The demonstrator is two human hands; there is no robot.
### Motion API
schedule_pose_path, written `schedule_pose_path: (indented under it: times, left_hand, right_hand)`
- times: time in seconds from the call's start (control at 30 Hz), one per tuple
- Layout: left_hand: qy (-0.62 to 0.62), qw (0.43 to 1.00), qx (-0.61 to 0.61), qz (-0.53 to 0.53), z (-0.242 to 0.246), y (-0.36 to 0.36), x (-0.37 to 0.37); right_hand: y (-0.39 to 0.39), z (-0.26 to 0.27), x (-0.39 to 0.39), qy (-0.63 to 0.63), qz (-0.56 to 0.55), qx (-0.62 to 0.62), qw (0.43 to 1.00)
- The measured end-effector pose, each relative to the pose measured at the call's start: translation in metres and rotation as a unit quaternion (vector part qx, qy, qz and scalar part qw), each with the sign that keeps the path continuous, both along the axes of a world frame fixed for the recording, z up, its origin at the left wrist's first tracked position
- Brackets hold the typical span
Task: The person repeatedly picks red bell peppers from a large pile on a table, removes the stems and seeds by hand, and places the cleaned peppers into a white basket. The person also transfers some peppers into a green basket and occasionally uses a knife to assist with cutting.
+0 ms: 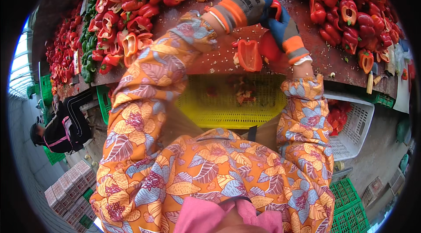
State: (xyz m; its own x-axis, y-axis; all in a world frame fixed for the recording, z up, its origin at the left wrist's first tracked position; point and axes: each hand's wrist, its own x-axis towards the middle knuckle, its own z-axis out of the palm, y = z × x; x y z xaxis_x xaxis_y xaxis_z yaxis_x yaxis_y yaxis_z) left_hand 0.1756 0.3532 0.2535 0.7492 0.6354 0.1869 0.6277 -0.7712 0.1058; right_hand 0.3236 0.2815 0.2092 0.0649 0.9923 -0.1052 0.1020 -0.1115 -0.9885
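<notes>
Both my hands wear blue-coated gloves with grey and orange cuffs and meet over the red work table [210,60]. Between them is a piece of red bell pepper [276,8], held by the fingers of my left hand [251,5] and my right hand [283,30]. The gloves cover part of it. Nearer to me lies a hollow red pepper half [250,56], cut side up. Beside it, under my right wrist, is a smooth red piece [271,47], blurred. Pale seeds are scattered over the tabletop.
Red peppers are heaped left [131,1] and right [358,19], with green peppers [88,45] farther left. A yellow basket [230,119] with scraps sits below the table edge. A white basket [360,127] holds red pieces. A wooden handle [370,83] overhangs the edge. A person [65,127] sits left.
</notes>
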Motion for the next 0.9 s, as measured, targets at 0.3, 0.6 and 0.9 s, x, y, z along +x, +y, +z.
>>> schedule_pose_path:
  times: [0.3,0.6,0.9]
  left_hand:
    - [-0.169,0.869,-0.447,-0.129,0.004,-0.091,-0.122]
    - [-0.134,0.951,0.091,0.265,-0.045,0.06,-0.137]
    - [0.037,0.941,-0.088,0.324,-0.053,0.079,-0.105]
  right_hand:
    - [-0.06,0.018,0.004,-0.193,0.243,-0.06,0.949]
    - [-0.046,-0.034,-0.036,-0.419,0.258,-0.109,0.864]
    - [-0.06,0.037,0.116,-0.085,0.014,0.035,0.996]
